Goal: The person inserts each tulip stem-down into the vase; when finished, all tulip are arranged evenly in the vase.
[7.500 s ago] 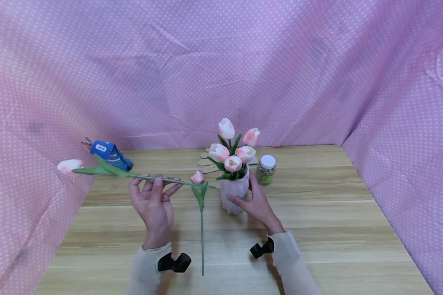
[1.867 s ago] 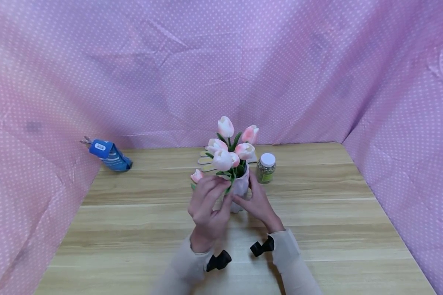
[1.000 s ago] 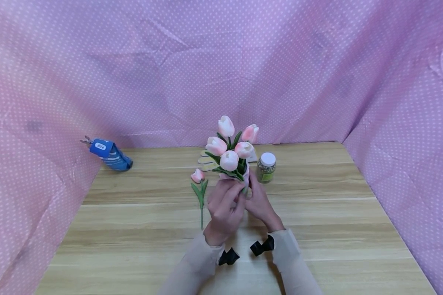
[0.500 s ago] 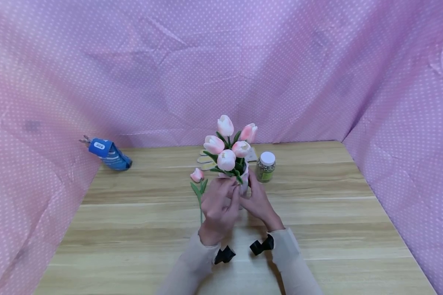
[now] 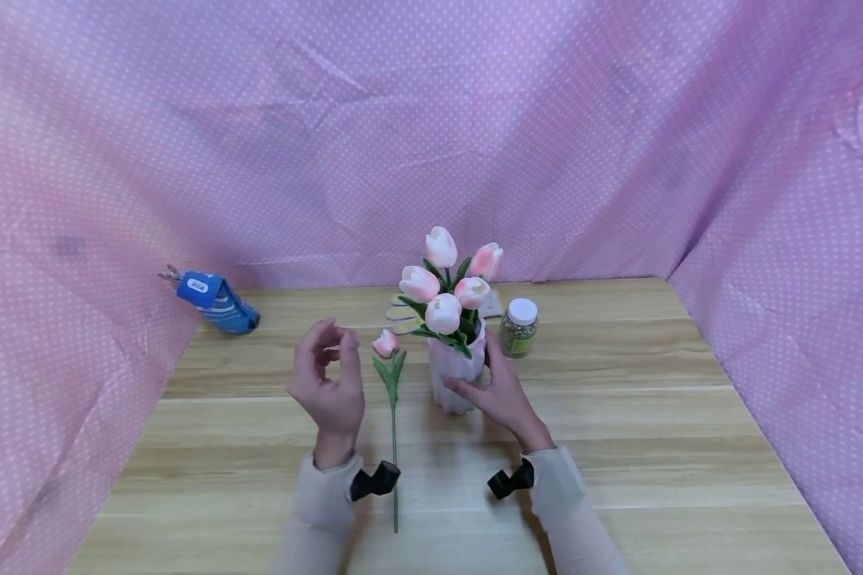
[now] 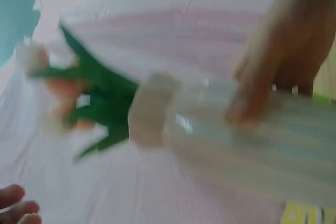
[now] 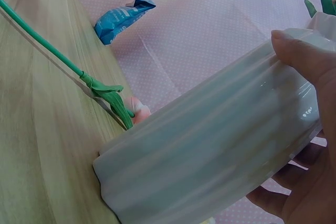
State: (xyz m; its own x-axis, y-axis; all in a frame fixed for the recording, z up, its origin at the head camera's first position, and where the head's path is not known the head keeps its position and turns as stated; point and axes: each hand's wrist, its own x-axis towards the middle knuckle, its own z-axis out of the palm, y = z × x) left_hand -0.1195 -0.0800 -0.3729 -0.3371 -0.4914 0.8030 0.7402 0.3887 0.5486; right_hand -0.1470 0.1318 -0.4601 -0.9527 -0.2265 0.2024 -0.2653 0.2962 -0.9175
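A white ribbed vase [image 5: 455, 375] stands upright on the table, holding several pink-and-white artificial tulips [image 5: 443, 313] with green leaves. My right hand [image 5: 505, 395] grips the vase from its right side; in the right wrist view the thumb lies over the near face of the vase [image 7: 210, 135] and the fingers go round behind. My left hand [image 5: 327, 383] is raised off to the left, its fingers loosely bent with nothing in them. Between that hand and the vase, a single tulip [image 5: 394, 415] lies on the table, its bloom toward the back.
Right of the vase stands a clear jar [image 5: 519, 331] with a white lid and greenish contents. Partly hidden behind the vase lies a yellow-and-white glove [image 5: 406, 317]. A blue packet [image 5: 219, 303] with metal tool tips showing sits at the table's back left. Pink dotted cloth hangs around.
A tulip held earlier in my left hand is now in the vase. The left hand has let go and moved left. My right hand has stayed on the vase.
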